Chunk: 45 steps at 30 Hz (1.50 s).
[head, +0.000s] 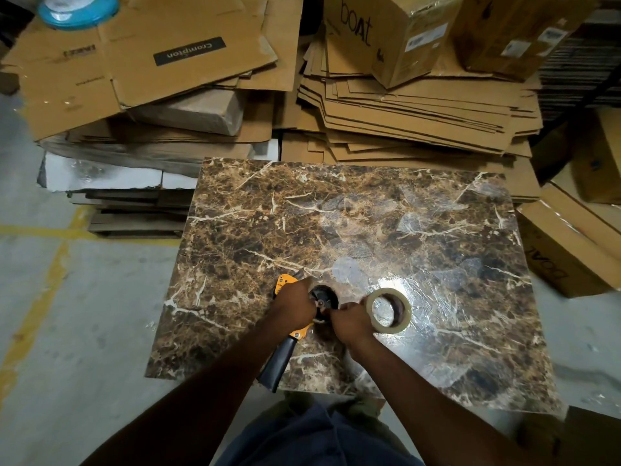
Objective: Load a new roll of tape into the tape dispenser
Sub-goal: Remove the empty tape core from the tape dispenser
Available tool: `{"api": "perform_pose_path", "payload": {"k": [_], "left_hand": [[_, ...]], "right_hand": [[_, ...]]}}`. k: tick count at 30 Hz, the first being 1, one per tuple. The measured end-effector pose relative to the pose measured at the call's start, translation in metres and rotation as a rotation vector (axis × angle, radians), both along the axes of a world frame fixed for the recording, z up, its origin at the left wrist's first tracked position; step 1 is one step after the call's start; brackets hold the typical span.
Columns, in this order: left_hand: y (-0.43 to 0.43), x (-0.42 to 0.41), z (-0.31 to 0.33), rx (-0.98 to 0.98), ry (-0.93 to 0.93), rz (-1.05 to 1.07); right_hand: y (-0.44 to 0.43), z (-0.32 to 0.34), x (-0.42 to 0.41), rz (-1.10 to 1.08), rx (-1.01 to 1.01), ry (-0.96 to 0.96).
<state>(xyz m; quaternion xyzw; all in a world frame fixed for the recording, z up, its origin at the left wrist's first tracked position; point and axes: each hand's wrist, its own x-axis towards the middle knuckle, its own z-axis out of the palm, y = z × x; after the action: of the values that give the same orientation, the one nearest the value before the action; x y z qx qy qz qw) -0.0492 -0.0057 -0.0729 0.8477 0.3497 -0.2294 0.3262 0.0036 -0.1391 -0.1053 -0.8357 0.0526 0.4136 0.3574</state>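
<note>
A yellow tape dispenser point(284, 284) with a black handle lies on the brown marble-patterned tabletop point(353, 227) near its front edge. My left hand point(295, 306) presses down on the dispenser's body, beside its black spool hub point(324, 299). My right hand point(351, 322) holds a roll of clear tape point(389, 309) upright by its left rim, just right of the hub. The roll's core is empty and faces me. My fingers hide part of the hub.
Stacks of flattened cardboard point(403, 105) and sealed boxes point(396, 31) crowd the far side of the table. More boxes point(568, 243) sit to the right. Grey concrete floor with a yellow line point(43, 280) lies on the left.
</note>
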Motion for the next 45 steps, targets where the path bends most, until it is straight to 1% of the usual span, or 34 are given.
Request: {"api": "perform_pose_path", "payload": {"k": [2, 4, 7, 10, 12, 15, 23, 28, 36, 40, 43, 45], "left_hand": [[0.002, 0.003, 0.003, -0.032, -0.013, -0.029], [0.005, 0.005, 0.003, -0.044, 0.005, -0.015], [0.008, 0.007, 0.006, -0.027, 0.074, -0.038], [0.009, 0.007, 0.005, -0.012, 0.142, -0.073], [0.008, 0.005, 0.0, 0.008, 0.137, -0.005], [0.006, 0.004, -0.004, -0.021, 0.115, 0.127], [0.004, 0.005, -0.001, -0.065, 0.109, 0.285], [0.002, 0.004, 0.003, -0.012, 0.109, 0.27], [-0.011, 0.0, 0.015, 0.074, -0.002, 0.261], [-0.011, -0.004, 0.017, 0.08, -0.044, 0.253], [-0.008, -0.002, 0.022, 0.012, -0.106, 0.287], [-0.003, 0.003, 0.026, -0.056, -0.122, 0.406]], "right_hand": [[0.001, 0.002, -0.002, -0.019, -0.019, -0.014], [0.002, 0.004, 0.0, -0.066, -0.014, -0.032], [0.001, 0.006, 0.006, -0.164, 0.034, -0.035], [0.003, 0.007, 0.007, -0.21, 0.035, -0.047], [0.005, 0.007, 0.005, -0.21, 0.011, -0.053], [0.006, 0.006, 0.001, -0.225, 0.024, -0.048], [0.004, 0.007, 0.002, -0.132, 0.004, -0.113], [0.003, 0.009, 0.001, -0.034, -0.029, -0.181], [0.011, 0.025, 0.002, 0.042, -0.06, -0.319], [0.009, 0.029, 0.004, 0.022, -0.028, -0.315], [0.007, 0.032, 0.008, -0.021, 0.033, -0.307], [0.007, 0.033, 0.015, -0.047, 0.089, -0.294]]}}
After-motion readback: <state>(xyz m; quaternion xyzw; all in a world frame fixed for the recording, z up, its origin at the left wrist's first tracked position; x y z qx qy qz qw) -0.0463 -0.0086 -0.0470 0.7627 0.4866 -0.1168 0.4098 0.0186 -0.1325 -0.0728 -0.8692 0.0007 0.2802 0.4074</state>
